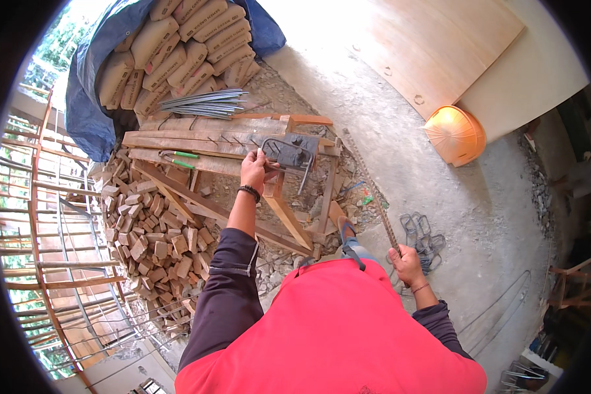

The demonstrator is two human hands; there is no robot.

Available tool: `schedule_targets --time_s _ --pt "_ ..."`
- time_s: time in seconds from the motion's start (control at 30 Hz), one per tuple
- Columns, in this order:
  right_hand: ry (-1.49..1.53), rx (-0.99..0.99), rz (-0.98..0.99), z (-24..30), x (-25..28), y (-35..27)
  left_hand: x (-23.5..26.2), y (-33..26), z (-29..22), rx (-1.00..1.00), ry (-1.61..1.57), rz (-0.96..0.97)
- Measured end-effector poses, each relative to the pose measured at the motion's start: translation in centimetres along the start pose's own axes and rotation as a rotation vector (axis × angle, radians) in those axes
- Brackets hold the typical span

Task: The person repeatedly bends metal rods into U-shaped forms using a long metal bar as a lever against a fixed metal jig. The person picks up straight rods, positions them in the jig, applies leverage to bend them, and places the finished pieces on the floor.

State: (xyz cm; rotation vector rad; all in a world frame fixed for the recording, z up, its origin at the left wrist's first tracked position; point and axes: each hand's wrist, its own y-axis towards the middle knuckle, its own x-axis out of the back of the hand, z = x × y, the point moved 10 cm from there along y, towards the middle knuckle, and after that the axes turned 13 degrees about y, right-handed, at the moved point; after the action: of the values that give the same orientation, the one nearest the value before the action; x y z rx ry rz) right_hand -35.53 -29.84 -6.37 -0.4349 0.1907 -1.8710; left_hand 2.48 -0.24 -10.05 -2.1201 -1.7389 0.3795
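Observation:
My left hand pinches a partly bent steel rod at a dark metal bending plate on the end of a timber bench. The rod curves over the plate, and its free end points down past the bench edge. My right hand, lower and to the right, is closed round the near end of a long ridged steel bar. That bar slants away from me beyond the bench's right end. Pliers with green handles lie on the bench, left of my left hand.
Cut steel rods lie behind the bench, near stacked brown sacks under a blue tarp. A brick pile spreads at left. Bent wire stirrups and an orange hard hat rest on the concrete beside plywood.

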Motion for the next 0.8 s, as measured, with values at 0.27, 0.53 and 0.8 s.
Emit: schedule_targets --time_s 0.27,0.53,0.8 --pt "0.132 -0.053 -0.061 -2.9 1.7 2.3 -1.2 -3.8 1.3 -0.048 -0.470 -0.012" --pt "0.109 -0.056 0.004 -3.6 3.2 5.8 -3.4 -5.9 9.1 -0.047 -0.937 -0.258" --pt "0.029 -0.073 0.161 -0.7 4.3 8.6 -6.2 -7.7 11.3 0.061 -1.055 -0.413"
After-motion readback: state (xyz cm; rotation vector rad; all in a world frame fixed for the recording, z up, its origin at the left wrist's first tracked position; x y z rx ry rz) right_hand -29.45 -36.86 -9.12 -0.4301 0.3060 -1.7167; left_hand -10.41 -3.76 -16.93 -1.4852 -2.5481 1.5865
